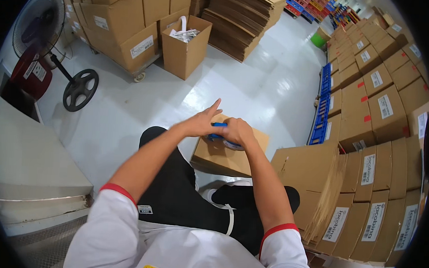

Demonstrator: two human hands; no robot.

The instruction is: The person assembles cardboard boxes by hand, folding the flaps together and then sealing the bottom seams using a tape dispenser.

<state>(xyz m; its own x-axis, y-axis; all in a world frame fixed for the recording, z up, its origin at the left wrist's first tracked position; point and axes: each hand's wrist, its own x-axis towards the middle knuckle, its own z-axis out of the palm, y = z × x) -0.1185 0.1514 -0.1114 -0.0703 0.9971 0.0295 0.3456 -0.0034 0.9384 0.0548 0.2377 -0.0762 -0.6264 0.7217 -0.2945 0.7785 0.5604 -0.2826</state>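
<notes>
In front of my knees a closed cardboard box [218, 158] sits low on the floor. Over its top my right hand [239, 132] is wrapped round a blue tape dispenser [219, 125], with a bluish, see-through rounded part showing below the fingers. My left hand [199, 124] is beside it, fingers stretched out and spread, the thumb side close against the dispenser. Whether the left thumb touches it I cannot tell. Part of the dispenser is hidden by both hands.
Flat cardboard sheets [306, 169] lean at my right, beside stacked labelled cartons [388, 108] and blue pallets [320, 112]. Ahead stand an open carton of scraps [187, 54] and a flat cardboard pile [233, 27]. At left are a fan [40, 23] and a pale cabinet [31, 169].
</notes>
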